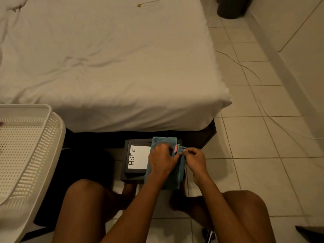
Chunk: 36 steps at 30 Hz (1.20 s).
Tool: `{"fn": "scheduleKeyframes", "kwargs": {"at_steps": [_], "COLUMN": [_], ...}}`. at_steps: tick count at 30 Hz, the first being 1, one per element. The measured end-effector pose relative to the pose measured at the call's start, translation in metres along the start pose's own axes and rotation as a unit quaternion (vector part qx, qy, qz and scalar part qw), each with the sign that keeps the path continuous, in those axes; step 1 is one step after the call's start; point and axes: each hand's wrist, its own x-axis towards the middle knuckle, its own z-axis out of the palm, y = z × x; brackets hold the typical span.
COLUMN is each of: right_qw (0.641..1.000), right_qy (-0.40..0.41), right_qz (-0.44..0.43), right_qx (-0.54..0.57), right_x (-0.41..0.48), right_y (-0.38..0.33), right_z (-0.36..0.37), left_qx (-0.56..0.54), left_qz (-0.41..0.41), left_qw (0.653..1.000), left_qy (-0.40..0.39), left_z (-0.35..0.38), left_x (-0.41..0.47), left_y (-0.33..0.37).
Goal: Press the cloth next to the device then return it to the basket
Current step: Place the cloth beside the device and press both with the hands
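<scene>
A teal cloth (172,179) with a small pink tag lies folded on the floor-level black device (135,172), covering its right part. The device carries a white label reading PUSH (138,156). My left hand (162,159) rests flat on top of the cloth. My right hand (195,158) pinches the cloth's right edge between thumb and fingers. The white perforated basket (26,146) stands to the left, apart from both hands.
A bed with a white sheet (108,67) fills the area ahead, its dark frame just behind the device. My bare knees and feet flank the device. A thin cable (259,95) trails over the tiled floor at right. A dark bin (231,7) stands far right.
</scene>
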Motion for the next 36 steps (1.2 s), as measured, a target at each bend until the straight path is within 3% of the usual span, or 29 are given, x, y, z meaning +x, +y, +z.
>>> {"fn": "scheduleKeyframes", "kwargs": {"at_steps": [11, 20, 29, 36], "right_qw": [0.999, 0.998, 0.992, 0.985], "right_qy": [-0.033, -0.005, -0.036, -0.086], "right_qz": [0.003, -0.01, 0.024, 0.044], "right_qx": [0.026, 0.054, 0.122, 0.142], "right_x": [0.002, 0.0, 0.004, 0.001], "right_y": [-0.005, -0.01, -0.018, -0.026], "right_z": [-0.005, -0.002, -0.005, -0.011], "left_qx": [-0.039, -0.048, -0.057, -0.096], "left_qz": [-0.03, 0.087, 0.135, 0.1], "left_qw": [0.999, 0.994, 0.989, 0.989], "left_qy": [0.0, 0.042, 0.0, -0.052], "left_z": [0.0, -0.004, 0.0, 0.004], "left_x": [0.003, -0.007, -0.011, -0.009], "left_y": [-0.002, 0.007, 0.003, 0.0]}}
